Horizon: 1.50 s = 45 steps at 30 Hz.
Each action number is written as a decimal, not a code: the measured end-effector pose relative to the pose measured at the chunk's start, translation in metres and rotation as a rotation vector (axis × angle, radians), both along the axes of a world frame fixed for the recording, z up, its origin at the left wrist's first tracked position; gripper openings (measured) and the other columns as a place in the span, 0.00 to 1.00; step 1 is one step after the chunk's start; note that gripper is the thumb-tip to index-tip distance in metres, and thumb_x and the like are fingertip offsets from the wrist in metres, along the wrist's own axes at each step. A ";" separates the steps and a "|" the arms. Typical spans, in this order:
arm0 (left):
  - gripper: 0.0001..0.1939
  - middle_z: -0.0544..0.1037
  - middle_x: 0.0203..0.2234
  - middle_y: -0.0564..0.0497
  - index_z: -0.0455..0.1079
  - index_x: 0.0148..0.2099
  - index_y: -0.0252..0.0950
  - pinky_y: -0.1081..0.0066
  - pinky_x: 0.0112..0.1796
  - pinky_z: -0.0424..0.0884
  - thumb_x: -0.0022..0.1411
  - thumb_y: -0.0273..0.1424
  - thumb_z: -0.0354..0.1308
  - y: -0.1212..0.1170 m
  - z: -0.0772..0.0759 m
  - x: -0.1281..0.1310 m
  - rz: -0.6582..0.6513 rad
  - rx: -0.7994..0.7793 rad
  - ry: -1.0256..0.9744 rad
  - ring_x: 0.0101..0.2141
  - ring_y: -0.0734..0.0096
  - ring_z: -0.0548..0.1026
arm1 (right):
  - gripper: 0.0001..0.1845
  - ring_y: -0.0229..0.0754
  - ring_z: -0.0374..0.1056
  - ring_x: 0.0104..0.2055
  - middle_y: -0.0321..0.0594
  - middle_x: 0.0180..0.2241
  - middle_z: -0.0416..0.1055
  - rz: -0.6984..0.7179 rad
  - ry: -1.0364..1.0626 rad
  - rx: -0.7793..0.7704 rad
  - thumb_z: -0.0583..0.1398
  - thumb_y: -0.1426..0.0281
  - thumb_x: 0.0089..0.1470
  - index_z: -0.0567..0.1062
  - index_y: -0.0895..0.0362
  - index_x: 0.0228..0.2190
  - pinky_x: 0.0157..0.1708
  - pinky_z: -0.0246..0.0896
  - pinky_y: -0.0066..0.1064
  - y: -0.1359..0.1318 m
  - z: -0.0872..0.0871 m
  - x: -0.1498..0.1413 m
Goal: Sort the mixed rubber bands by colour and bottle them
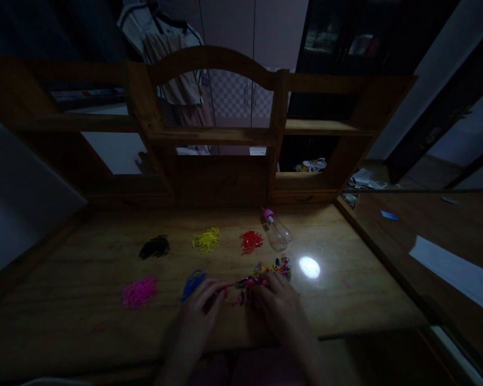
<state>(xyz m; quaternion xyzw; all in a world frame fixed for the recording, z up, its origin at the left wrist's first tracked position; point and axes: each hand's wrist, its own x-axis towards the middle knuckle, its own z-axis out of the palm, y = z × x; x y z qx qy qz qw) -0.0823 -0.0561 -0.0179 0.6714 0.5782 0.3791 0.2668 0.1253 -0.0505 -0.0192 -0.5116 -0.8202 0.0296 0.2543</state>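
Small coloured rubber bands lie on a wooden desk in piles: black [154, 246], yellow [206, 240], red [251, 242], pink [139, 292] and blue [192, 284]. A mixed-colour heap [282, 266] lies beyond my right hand. My left hand [203, 303] pinches a reddish rubber band, drawn out toward the right hand. Fingers of my right hand [276, 300] are closed on a small tangle of mixed rubber bands [244, 284], partly hidden beneath them. Dim light blurs the finer detail between the two hands.
Behind the red pile a clear bulb-shaped bottle [279, 236] with a pink cap lies on its side. A bright light spot [309, 267] falls on the desk at right. Wooden shelving [215, 136] rises along the back edge. White paper [454, 271] lies farther right.
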 end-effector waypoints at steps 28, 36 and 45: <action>0.13 0.80 0.41 0.51 0.75 0.49 0.42 0.70 0.43 0.74 0.61 0.32 0.59 -0.007 0.015 0.043 -0.059 0.059 -0.291 0.41 0.67 0.78 | 0.07 0.43 0.68 0.38 0.42 0.35 0.72 -0.090 0.368 0.026 0.53 0.74 0.63 0.71 0.56 0.39 0.37 0.63 0.32 -0.012 0.021 -0.007; 0.07 0.79 0.36 0.51 0.76 0.40 0.41 0.72 0.41 0.71 0.64 0.32 0.57 -0.010 0.021 0.041 -0.019 0.145 -0.265 0.39 0.69 0.76 | 0.09 0.42 0.69 0.37 0.38 0.35 0.74 -0.040 0.484 -0.034 0.56 0.72 0.61 0.73 0.53 0.42 0.35 0.63 0.30 -0.026 0.032 -0.021; 0.12 0.79 0.38 0.49 0.74 0.40 0.37 0.68 0.42 0.71 0.60 0.38 0.57 0.062 0.013 -0.097 0.347 0.195 -0.019 0.39 0.65 0.77 | 0.12 0.41 0.70 0.34 0.40 0.38 0.75 -0.294 0.673 -0.076 0.56 0.63 0.61 0.74 0.53 0.43 0.29 0.63 0.28 -0.014 0.023 0.017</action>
